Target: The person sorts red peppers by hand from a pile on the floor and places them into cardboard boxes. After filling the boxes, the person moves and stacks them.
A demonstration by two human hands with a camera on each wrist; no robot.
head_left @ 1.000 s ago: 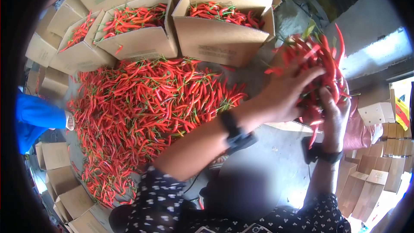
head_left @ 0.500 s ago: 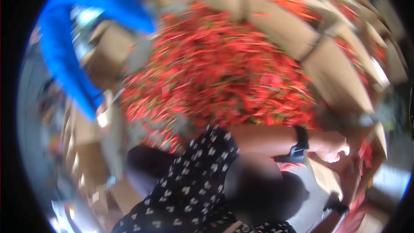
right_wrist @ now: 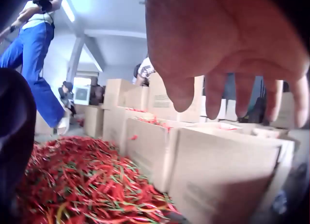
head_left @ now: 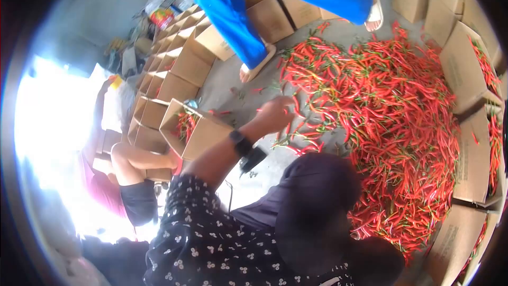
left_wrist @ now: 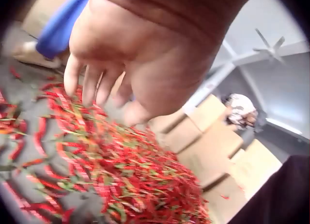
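Note:
A wide heap of red chilies (head_left: 402, 127) with green stems lies on the grey floor. My left hand (head_left: 272, 116) reaches over the heap's near-left fringe, where loose chilies are scattered. In the left wrist view the left hand (left_wrist: 140, 54) has loosely bent fingers and nothing visible in its grasp. My right hand (right_wrist: 227, 45), out of sight in the head view, hangs with relaxed, spread fingers. It appears above cardboard boxes (right_wrist: 218, 170) beside the heap, and holds nothing visible.
A cardboard box (head_left: 209, 135) with some chilies stands left of my left hand. Chili-filled boxes (head_left: 468, 74) line the right side. A person in blue trousers (head_left: 227, 16) stands at the far edge; another person (head_left: 135, 196) sits at the left near more boxes (head_left: 180, 63).
Both hands held a bunch of chilies at the right, over a box half a second later; that bunch is gone from them. The head view has swung left, and my left hand now reaches toward the heap.

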